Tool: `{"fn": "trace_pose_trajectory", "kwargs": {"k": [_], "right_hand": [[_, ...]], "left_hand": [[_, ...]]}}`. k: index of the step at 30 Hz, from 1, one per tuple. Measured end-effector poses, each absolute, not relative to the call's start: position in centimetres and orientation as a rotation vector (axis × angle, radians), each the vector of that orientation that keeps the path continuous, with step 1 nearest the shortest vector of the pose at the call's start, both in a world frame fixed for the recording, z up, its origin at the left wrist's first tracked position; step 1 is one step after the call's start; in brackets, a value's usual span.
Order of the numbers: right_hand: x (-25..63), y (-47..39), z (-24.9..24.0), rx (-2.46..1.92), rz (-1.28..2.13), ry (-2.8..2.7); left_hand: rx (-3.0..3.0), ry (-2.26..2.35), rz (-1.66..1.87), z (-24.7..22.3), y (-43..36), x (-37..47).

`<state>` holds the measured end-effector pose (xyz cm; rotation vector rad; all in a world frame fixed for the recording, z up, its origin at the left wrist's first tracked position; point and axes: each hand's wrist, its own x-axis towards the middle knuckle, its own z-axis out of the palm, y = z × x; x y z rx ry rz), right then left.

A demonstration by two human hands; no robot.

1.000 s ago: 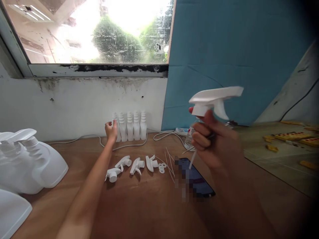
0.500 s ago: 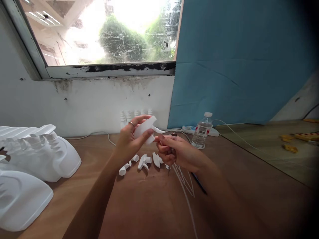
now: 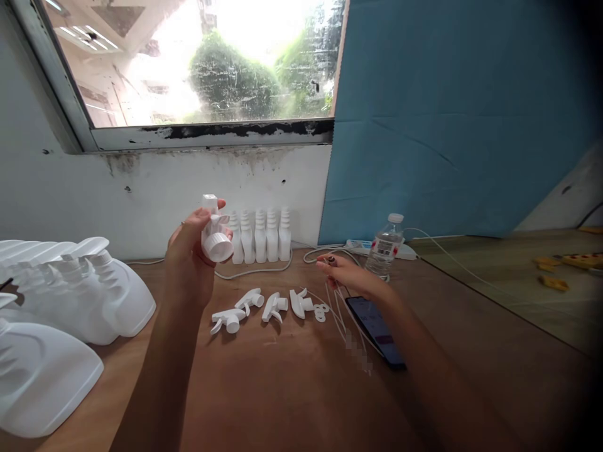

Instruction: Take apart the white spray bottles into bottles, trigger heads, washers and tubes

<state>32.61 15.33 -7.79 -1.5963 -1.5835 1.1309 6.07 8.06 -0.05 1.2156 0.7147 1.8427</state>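
My left hand point(image 3: 188, 254) is raised over the table, its fingers wrapped round a white trigger sprayer head point(image 3: 219, 246) whose ribbed collar faces me. Over the thin white tubes point(image 3: 338, 307), my right hand point(image 3: 358, 277) is closed on a small tool with a brown handle point(image 3: 331, 260); its lower part is hard to see, and whether the fingers also touch the tubes I cannot tell. Several more trigger sprayer heads point(image 3: 272, 307) lie on the table between my hands. Beside them are small white ring washers point(image 3: 321, 312).
Several small white bottles point(image 3: 260, 238) stand in a row at the wall. Large white bottles point(image 3: 127, 301) lie at left. A phone point(image 3: 377, 333) rests by my right forearm. Behind it stand a water bottle point(image 3: 384, 248) and a power strip point(image 3: 406, 251) with cables.
My hands have moved apart. The left has carried the sprayer head left and turned its collar toward me; the right, with the tool, has shifted slightly right. The phone and washers are now uncovered.
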Motion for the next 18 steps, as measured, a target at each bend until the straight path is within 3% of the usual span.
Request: {"fn": "trace_pose_trajectory", "kwargs": {"k": [10, 14, 18], "right_hand": [[33.8, 18.6, -11.0, -1.76, 0.816, -1.491], [33.7, 18.2, -9.7, -1.728, 0.598, -1.479], [32.6, 14.9, -6.6, -1.572, 0.628, -1.526]], "left_hand": [[1.154, 0.599, 1.692, 0.3, 8.2, 6.2], [1.197, 0.562, 1.645, -0.1, 8.9, 6.2], [1.14, 0.585, 1.552, -0.9, 9.9, 6.5]]}}
